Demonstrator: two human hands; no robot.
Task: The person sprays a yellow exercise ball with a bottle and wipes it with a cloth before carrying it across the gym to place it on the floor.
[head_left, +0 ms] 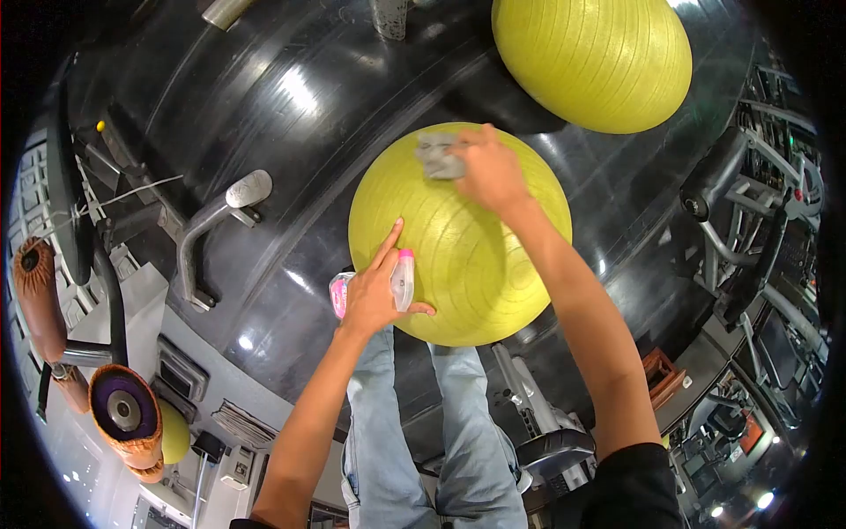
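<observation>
A yellow-green exercise ball [458, 256] rests on the dark floor in front of my legs. My right hand [492, 172] presses a crumpled grey cloth [437, 156] against the upper part of the ball. Lower down on its left side, my left hand [374, 291] holds a clear plastic bottle [403, 284] with pink parts, partly hidden under the palm and fingers. The index finger and thumb of that hand stretch out onto the ball's surface.
A second yellow-green exercise ball [599, 62] lies beyond the first, to the right. A metal equipment leg with a worn end [249, 189] stands on the left. Exercise machines [740, 203] line the right side. Brown padded rollers [128, 414] are at lower left.
</observation>
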